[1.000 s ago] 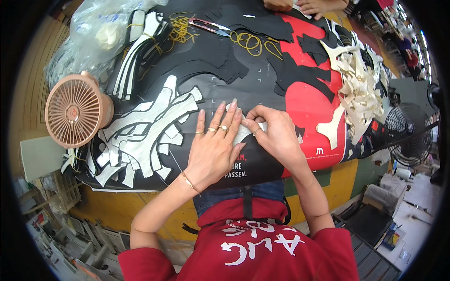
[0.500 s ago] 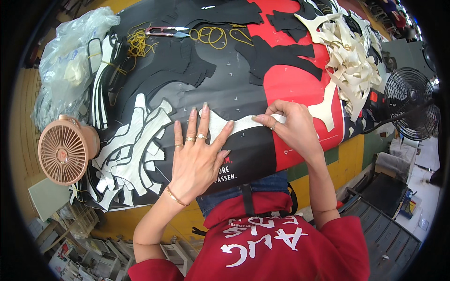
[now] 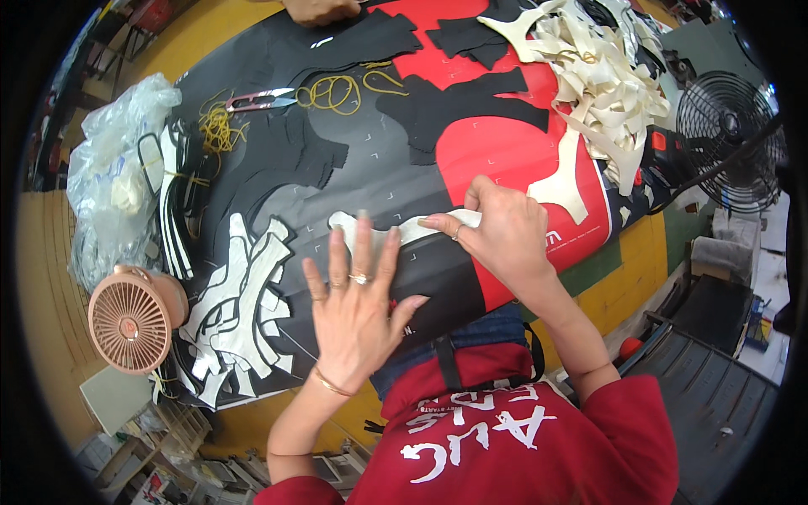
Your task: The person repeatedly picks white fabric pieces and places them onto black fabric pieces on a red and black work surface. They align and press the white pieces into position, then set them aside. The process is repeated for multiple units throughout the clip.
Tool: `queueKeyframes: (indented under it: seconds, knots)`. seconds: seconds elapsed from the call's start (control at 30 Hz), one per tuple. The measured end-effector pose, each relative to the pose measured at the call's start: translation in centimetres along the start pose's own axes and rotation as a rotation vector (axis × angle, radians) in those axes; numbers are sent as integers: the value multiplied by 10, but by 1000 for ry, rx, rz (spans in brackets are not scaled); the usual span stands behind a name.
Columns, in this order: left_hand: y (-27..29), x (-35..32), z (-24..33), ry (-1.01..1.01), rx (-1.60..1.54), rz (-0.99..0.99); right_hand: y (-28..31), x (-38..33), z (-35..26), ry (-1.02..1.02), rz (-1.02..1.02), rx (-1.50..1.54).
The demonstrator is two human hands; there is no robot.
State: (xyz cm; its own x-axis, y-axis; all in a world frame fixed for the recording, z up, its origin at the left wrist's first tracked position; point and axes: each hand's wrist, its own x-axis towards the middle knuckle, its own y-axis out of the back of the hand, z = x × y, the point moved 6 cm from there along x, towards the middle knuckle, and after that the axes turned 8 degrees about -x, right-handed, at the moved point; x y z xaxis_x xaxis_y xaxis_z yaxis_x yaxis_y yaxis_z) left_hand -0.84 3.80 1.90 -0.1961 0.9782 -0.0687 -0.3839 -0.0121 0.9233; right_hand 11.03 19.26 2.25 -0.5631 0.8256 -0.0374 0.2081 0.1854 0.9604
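Observation:
A white curved cut piece (image 3: 412,229) lies across the black and red printed sheet (image 3: 404,290). My right hand (image 3: 509,231) pinches its right end between thumb and fingers. My left hand (image 3: 353,307), slightly blurred, is spread flat, its fingertips over the left part of the piece. I cannot tell how firmly they press. Left of that hand sits a loose pile of white cut pieces with dark edges (image 3: 244,316). A cream cut piece (image 3: 566,181) rests just beyond my right hand.
Black cut pieces (image 3: 278,151), thread snips (image 3: 261,99) and yellow bands (image 3: 332,94) lie farther back. A pink fan (image 3: 135,320) and a plastic bag (image 3: 118,181) stand at left. Cream pieces (image 3: 614,93) heap near a black fan (image 3: 728,126). Another person's hand (image 3: 320,10) rests at the far edge.
The view has shifted. My left hand has drawn back slightly toward me, fingers still spread, while my right hand keeps its pinch. Another person's hand has appeared at the far edge.

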Motion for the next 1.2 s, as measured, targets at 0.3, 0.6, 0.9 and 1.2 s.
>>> queueKeyframes:
  seconds: [0.3,0.6,0.9,1.2]
  knots:
    - [-40,23,35,-139,-193,-72,2,-17,36,-140,-11,503]
    - [-41,23,35,-130,-183,-92,2,-22,43,-172,132,452]
    - [-42,23,36,-133,-162,-92,1,-32,40,-176,344,129]
    - [-36,23,38,-153,-167,-35,0,-36,56,-150,394,274]
